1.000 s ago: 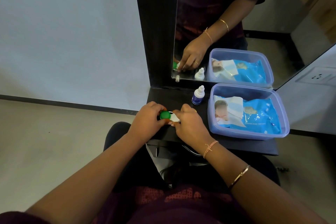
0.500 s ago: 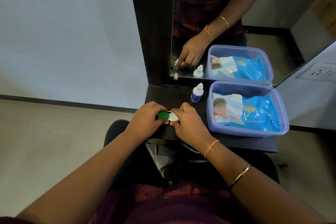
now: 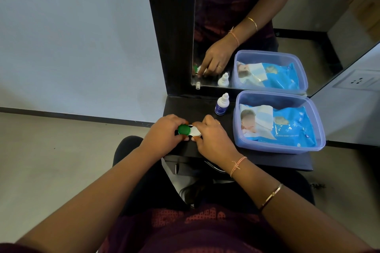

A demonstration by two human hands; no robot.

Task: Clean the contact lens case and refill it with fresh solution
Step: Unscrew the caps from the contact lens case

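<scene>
A small contact lens case [image 3: 190, 130] with a green cap on its left and a white cap on its right lies at the front left of the dark shelf [image 3: 197, 109]. My left hand [image 3: 164, 132] pinches the green cap with curled fingers. My right hand [image 3: 211, 139] pinches the white side from the right. A small solution bottle [image 3: 221, 104] with a white dropper top and blue label stands upright behind my hands, apart from them.
A clear plastic tub [image 3: 320, 139] holding a blue pack of wet wipes [image 3: 287, 127] fills the right of the shelf. A mirror [image 3: 257, 16] in a dark frame rises behind the shelf. A wall socket [image 3: 357, 81] is at far right.
Both hands stay on the case in the same spot; only the camera view shifts slightly. The white cap shows a little more between my fingers.
</scene>
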